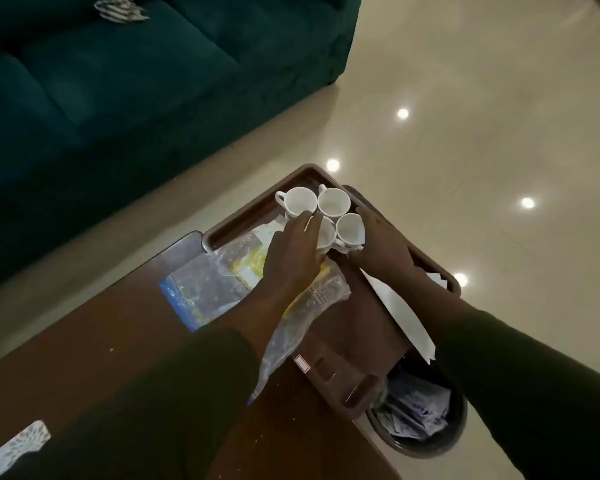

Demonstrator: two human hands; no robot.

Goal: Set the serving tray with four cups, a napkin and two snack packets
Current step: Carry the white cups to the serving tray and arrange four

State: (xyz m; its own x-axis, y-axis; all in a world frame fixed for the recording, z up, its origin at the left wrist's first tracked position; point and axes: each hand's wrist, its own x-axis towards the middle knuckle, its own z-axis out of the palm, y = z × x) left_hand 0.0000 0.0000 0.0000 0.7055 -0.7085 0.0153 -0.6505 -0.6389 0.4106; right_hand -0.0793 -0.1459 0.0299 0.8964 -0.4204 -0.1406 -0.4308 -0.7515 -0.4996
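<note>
A brown serving tray (243,216) lies on a dark wooden table (118,341), its right side hanging past the table's edge. Four white cups stand bunched at its far end: two at the back (300,200) (333,201), two nearer (326,235) (350,230). My left hand (291,258) lies over the near-left cup with fingers stretched out. My right hand (381,247) touches the right side of the near-right cup. Two clear snack packets (205,289) (302,320) with yellow contents lie across the tray's left part. A white napkin (402,317) lies along its right edge.
A black waste bin (420,417) with crumpled wrappers stands on the floor under the tray's overhanging corner. A dark green sofa (118,81) fills the upper left. A patterned white cloth (14,448) lies at the table's near left. Glossy beige floor spreads to the right.
</note>
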